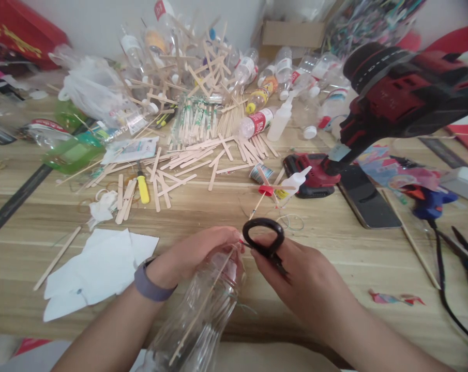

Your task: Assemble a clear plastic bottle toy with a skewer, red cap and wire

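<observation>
My left hand [214, 248] is closed around the neck end of a clear plastic bottle [202, 315], which slants down toward me. A thin wooden stick [202, 310] shows along the bottle's length; whether it lies inside cannot be made out. In my right hand [296, 274] is a pair of black-handled scissors [263, 232], one loop standing up above the fingers. The blades are mostly hidden, close to a small red bit at the bottle's mouth. A grey band is on my left wrist.
Craft sticks [191, 155] and plastic bottles [257, 124] crowd the back. A red cordless drill [404, 88] stands at right, near a phone [367, 196] and a blue glue gun [431, 201]. White paper [94, 274] and a yellow-handled screwdriver [142, 187] lie left.
</observation>
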The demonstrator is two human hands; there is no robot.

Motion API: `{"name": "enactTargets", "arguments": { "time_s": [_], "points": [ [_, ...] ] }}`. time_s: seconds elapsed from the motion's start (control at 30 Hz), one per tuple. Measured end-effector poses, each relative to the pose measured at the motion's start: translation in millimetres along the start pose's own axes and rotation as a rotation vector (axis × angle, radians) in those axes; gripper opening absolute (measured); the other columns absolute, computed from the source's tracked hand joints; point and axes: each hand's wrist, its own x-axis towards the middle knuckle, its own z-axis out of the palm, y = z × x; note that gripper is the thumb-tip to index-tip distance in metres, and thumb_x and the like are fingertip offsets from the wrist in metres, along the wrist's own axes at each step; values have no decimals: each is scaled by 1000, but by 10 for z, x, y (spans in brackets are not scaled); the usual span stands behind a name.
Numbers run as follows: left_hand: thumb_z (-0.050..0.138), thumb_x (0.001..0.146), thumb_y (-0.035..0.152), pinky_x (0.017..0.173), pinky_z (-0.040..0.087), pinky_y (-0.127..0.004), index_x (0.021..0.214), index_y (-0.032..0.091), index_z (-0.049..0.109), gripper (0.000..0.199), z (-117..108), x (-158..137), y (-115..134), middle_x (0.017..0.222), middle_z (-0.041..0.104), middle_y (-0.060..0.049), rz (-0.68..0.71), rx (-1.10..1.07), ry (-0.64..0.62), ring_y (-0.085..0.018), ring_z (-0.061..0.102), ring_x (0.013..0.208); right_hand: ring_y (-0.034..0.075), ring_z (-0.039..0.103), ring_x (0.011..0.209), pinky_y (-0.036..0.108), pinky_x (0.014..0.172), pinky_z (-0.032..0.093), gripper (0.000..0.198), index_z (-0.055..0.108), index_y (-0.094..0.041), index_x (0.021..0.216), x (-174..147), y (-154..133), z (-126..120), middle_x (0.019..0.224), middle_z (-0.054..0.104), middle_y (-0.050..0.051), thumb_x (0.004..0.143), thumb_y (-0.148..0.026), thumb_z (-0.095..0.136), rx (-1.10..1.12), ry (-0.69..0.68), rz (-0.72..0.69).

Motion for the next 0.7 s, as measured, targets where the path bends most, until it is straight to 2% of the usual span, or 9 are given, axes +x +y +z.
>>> {"name": "enactTargets", "arguments": {
  "time_s": [0.1,0.2,0.33,0.4,0.5,0.7],
  "points": [
    [44,87,30,55,43,-23,75,15,58,24,-20,42,-35,58,63,0,16,-36,-35,-13,57,55,17,65,51,27,45,45,22,61,-16,89,-29,3,63,67,68,3,93,-13,40,-93,37,-107],
    [51,85,30,58,42,-24,72,16,58,21,-48,108,-98,63,63,0,79,-90,-29,-13,56,59,19,66,56,28,47,48,27,62,-13,98,-81,-1,138,72,69,6,87,-5,39,-219,28,-160],
    [62,80,29,76,44,-25,78,16,65,13,-35,125,-122,79,66,0,197,-132,16,-15,58,82,19,66,61,29,52,52,38,57,-6,118,-109,-5,203,78,71,10,86,-5,38,-318,34,-195],
    [63,81,31,82,43,-26,86,17,68,15,-8,94,-96,84,67,0,174,-163,36,-15,57,88,19,65,60,30,52,53,39,54,-5,123,-94,0,222,78,71,10,89,-6,36,-303,75,-199],
    [62,81,35,77,44,-27,91,19,68,20,37,38,-43,83,66,0,122,-246,11,-15,57,80,20,64,59,32,53,53,36,51,-5,125,-56,22,249,76,69,9,93,-9,36,-261,127,-172],
    [63,79,39,67,47,-24,100,18,65,30,14,11,-66,84,66,-2,144,-306,-101,-13,59,71,19,63,60,31,52,53,34,48,-8,128,-31,70,275,75,67,6,95,-14,40,-141,189,-158]
  ]
}}
